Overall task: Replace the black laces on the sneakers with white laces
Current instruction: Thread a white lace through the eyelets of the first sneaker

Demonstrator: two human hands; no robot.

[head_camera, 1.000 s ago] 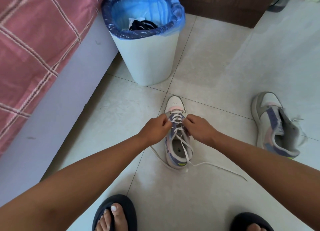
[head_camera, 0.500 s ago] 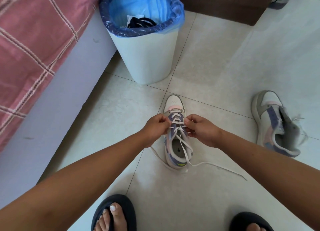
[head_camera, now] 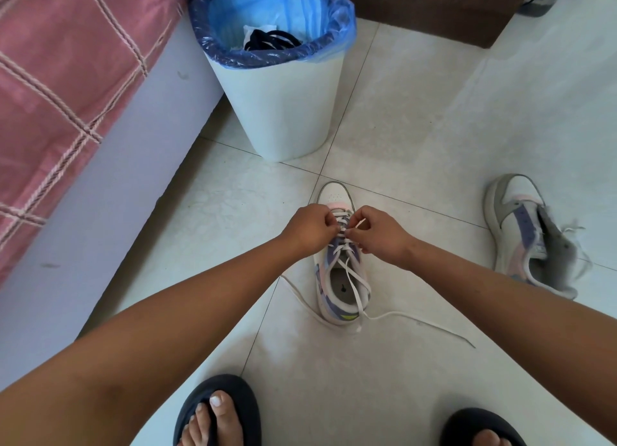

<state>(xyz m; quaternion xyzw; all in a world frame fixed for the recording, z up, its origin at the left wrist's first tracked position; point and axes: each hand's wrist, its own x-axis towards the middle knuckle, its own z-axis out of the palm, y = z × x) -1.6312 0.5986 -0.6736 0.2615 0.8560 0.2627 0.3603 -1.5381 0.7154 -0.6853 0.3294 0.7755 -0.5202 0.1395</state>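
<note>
Both hands sit a bit higher on the sneaker (head_camera: 340, 272) than 0.5 s ago, closer to the toe, & the right hand now shows a short white lace end sticking up between its fingers; the rest of the scene looks the same. Left hand (head_camera: 309, 228) is curled tight, fingertips pinching the white lace (head_camera: 350, 272) at the left side of the top rows, near the eyelets. Right hand (head_camera: 379, 233) is also curled, thumb & forefinger pinching the lace end on the right side; which eyelet it goes to I cannot tell, the fingers cover it. Sneaker stands upright on the tile floor (head_camera: 417, 145), toe pointing away from the person, w/ white lace crossed over several rows. Its loose ends run back over the heel opening and out on the floor to left & right. Second sneaker (head_camera: 527, 235) lies well apart at the right, tongue pulled open; its laces are not clear. White bin (head_camera: 277, 111) w/ blue bag liner stands beyond the first sneaker, and black laces (head_camera: 272, 41) lie inside it next to something white. Bed w/ pink checked cover (head_camera: 66, 78) is at the left. Two feet in dark slippers (head_camera: 217, 409) are at the bottom edge. Both forearms cross the lower view but do not hide the sneaker.
</note>
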